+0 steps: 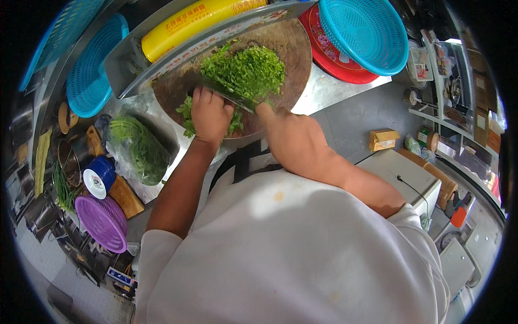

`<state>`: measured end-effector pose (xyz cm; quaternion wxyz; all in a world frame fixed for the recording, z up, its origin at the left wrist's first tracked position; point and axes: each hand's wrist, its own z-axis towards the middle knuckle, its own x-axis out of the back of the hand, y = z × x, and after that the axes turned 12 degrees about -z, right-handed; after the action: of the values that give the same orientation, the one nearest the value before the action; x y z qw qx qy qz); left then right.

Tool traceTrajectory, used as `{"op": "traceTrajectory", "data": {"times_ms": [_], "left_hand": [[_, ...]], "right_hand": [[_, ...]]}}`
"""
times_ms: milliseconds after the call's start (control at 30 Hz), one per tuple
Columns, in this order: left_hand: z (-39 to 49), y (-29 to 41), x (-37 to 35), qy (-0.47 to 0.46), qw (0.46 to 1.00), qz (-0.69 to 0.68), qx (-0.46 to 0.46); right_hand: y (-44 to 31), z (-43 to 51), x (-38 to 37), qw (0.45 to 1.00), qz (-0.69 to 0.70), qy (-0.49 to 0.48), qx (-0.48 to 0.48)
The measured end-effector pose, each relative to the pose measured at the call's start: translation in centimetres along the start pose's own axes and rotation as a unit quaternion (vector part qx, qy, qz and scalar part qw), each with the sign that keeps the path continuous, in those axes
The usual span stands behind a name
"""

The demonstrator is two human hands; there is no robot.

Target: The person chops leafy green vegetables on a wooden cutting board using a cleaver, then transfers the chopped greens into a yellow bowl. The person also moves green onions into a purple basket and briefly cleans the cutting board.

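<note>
A round wooden chopping block (297,48) lies before me with a heap of finely chopped leafy green herbs (259,67) on its far part. My right hand (297,137) grips a kitchen knife (230,96), its dark blade slanting up and left along the near side of the heap. Close beside the blade, my left hand (209,115) presses down on uncut herb leaves (187,113), which stick out on both sides of it. Its fingertips point away from me, near the blade. My right hand hides the knife's handle.
A steel holder with a yellow roll of cling film (202,24) borders the block's far side. Red trays (360,77) and a turquoise basket (364,36) stand at far right. Bagged greens (139,148), a blue bowl (99,178) and a purple basket (101,222) are on the left.
</note>
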<state>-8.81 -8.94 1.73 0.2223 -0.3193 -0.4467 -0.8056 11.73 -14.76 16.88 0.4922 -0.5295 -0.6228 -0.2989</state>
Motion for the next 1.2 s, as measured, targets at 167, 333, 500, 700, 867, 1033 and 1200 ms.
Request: {"op": "traceTrajectory", "data": {"times_ms": [167,333,500,700,867,1033,1200], "left_hand": [[-0.1,-0.2,-0.1,-0.013,1.0,-0.019,0.02],[0.0,-0.5,-0.3,0.036,0.999,-0.035,-0.018],[-0.5,-0.4,0.0,0.018,1.0,-0.021,-0.006],[-0.3,0.0,0.0,0.012,0.999,-0.033,0.017],[-0.2,0.1,0.3,0.041,0.998,-0.051,-0.002],[-0.6,-0.3,0.0,0.03,0.998,-0.05,0.014],[-1.2,-0.5,-0.2,0.061,0.995,-0.076,0.009]], "right_hand": [[0.3,3.0,-2.3,0.995,0.062,-0.075,-0.029],[0.8,3.4,-2.7,0.997,0.061,-0.041,-0.03],[0.7,0.5,-1.0,0.996,0.072,-0.051,-0.007],[0.4,4.8,-2.6,0.994,0.082,-0.071,-0.017],[0.9,2.5,-2.0,0.994,0.103,-0.017,-0.024],[-0.5,5.2,-1.4,0.991,0.074,-0.112,-0.024],[0.5,4.1,-0.1,0.992,0.088,-0.092,-0.02]]}}
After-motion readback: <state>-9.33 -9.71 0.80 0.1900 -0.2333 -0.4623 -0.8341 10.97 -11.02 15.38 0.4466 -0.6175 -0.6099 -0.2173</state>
